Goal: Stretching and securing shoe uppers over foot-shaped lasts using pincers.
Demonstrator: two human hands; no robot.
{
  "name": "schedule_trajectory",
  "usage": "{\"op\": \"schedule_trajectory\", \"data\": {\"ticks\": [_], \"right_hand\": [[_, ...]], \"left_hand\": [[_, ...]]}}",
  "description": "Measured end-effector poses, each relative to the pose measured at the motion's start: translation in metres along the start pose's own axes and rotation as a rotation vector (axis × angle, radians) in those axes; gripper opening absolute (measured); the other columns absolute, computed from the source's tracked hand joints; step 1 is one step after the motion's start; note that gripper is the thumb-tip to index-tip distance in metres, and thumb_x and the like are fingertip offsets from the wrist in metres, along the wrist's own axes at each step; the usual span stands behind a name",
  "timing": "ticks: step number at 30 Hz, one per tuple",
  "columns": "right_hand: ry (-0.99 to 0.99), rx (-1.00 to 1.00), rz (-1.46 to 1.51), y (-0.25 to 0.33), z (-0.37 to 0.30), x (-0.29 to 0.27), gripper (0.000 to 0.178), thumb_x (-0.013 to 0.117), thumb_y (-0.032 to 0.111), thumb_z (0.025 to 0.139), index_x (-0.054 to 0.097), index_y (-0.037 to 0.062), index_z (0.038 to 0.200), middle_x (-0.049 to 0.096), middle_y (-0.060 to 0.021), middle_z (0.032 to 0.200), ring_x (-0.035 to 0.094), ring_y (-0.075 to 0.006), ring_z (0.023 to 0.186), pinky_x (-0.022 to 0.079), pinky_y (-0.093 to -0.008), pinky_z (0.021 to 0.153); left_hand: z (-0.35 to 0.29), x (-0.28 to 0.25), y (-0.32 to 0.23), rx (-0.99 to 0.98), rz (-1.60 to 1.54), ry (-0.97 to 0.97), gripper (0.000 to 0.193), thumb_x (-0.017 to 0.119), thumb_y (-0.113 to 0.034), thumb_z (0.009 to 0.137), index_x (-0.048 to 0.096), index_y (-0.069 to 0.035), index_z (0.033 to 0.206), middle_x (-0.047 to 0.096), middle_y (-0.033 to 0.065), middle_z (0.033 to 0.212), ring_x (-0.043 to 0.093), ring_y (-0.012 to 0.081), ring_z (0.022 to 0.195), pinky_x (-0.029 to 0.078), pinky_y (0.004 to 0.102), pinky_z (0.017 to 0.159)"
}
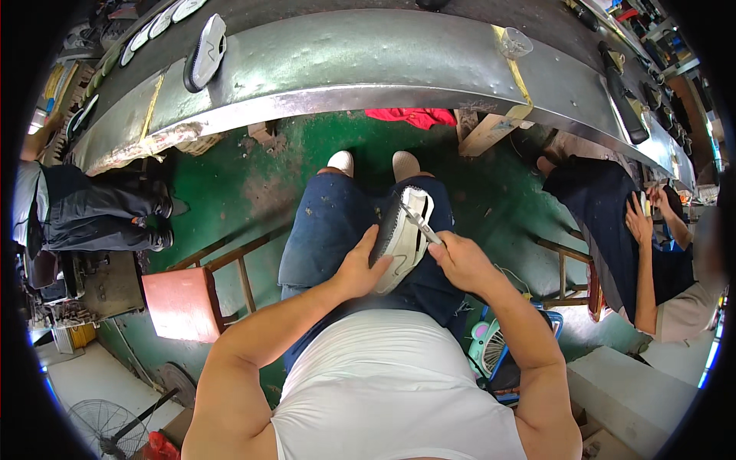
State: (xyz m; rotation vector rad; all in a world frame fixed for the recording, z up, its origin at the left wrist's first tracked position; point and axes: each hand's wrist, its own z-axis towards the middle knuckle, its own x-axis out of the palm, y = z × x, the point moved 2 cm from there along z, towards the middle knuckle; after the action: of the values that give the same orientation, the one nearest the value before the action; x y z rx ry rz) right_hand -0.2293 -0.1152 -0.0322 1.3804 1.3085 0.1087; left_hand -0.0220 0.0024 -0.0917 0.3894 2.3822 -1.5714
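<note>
A white and grey shoe [406, 244] with a dark sole is held over my lap, its toe end toward my knees. My left hand [360, 264] wraps the heel end and the sole side of it. From the right, my right hand [461, 261] grips a slim metal hand tool [418, 222], whose tip lies across the shoe's upper near its opening. The tool's exact kind is not clear, and my fingers cover its handle.
Ahead runs a metal-edged workbench [322, 57], with another shoe [205, 54] and a clear plastic cup [515, 44] on it. Beside me stand a red-topped stool [182, 304] and a small green fan [484, 345]. A co-worker [613, 230] sits right; another person [92, 203] is left.
</note>
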Motion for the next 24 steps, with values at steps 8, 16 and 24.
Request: {"op": "schedule_trajectory", "data": {"ticks": [8,16,24], "right_hand": [[0.144,0.155,0.012,-0.019,-0.021,0.023,0.036,0.058,0.032,0.098,0.059,-0.0015,0.111,0.067,-0.0249,0.096,0.066,-0.0414,0.091,0.051,-0.0449,0.083],[-0.299,0.144,0.854,-0.082,-0.076,0.073,0.027,0.059,0.014,0.097,0.056,0.0025,0.121,0.066,-0.0073,0.099,0.062,-0.0149,0.091,0.05,-0.0293,0.083],[-0.176,0.203,0.472,-0.055,-0.065,0.037,0.023,0.058,0.012,0.097,0.058,-0.001,0.116,0.07,-0.0104,0.097,0.068,-0.0195,0.09,0.053,-0.0326,0.082]], "left_hand": [[-0.007,-0.019,-0.026,0.011,0.047,0.213,0.096,0.072,-0.029,0.086,0.016,0.0,0.158,0.043,0.032,0.147,0.048,0.0393,0.135,0.04,0.0375,0.112],[-0.002,-0.096,-0.128,0.357,0.421,-0.055,0.079,0.083,-0.01,0.073,0.042,-0.006,0.14,0.067,0.0211,0.116,0.07,0.0327,0.1,0.055,0.039,0.087],[0.086,-0.064,-0.142,0.076,0.1,0.005,0.049,0.083,-0.024,0.079,0.064,0.003,0.116,0.07,0.0174,0.105,0.07,0.0229,0.095,0.055,0.0345,0.083]]}}
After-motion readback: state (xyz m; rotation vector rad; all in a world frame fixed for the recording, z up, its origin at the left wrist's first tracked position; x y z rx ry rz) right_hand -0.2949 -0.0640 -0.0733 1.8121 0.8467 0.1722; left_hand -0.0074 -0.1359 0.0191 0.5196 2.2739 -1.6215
